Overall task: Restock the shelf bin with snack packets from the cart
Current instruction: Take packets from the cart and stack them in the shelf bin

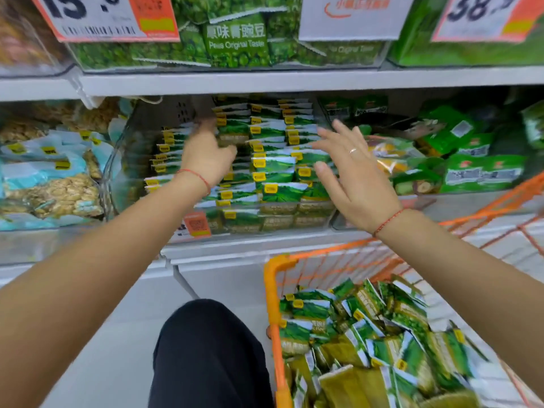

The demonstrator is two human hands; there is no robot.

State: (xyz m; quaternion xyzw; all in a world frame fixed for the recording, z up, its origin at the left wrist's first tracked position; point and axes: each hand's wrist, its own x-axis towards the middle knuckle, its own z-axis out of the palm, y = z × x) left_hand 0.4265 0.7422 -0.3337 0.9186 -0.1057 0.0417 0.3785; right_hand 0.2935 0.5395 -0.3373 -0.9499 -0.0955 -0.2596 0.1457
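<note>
Rows of green snack packets (pixel 276 172) with yellow tags stand stacked in a clear shelf bin (pixel 117 178) on the middle shelf. My left hand (pixel 206 154) reaches into the bin's left side, its blurred fingers stretched against the packets there. My right hand (pixel 353 175) hovers in front of the bin's right side with fingers spread, holding nothing. Below right, the orange wire cart (pixel 273 290) holds a loose heap of the same green packets (pixel 368 334).
A bin of pale blue nut packets (pixel 53 178) sits left of the target bin, and a bin of other green packets (pixel 477 169) sits to the right. The upper shelf carries pea packets (pixel 235 39) and price signs. My knee in black (pixel 206 354) is beside the cart.
</note>
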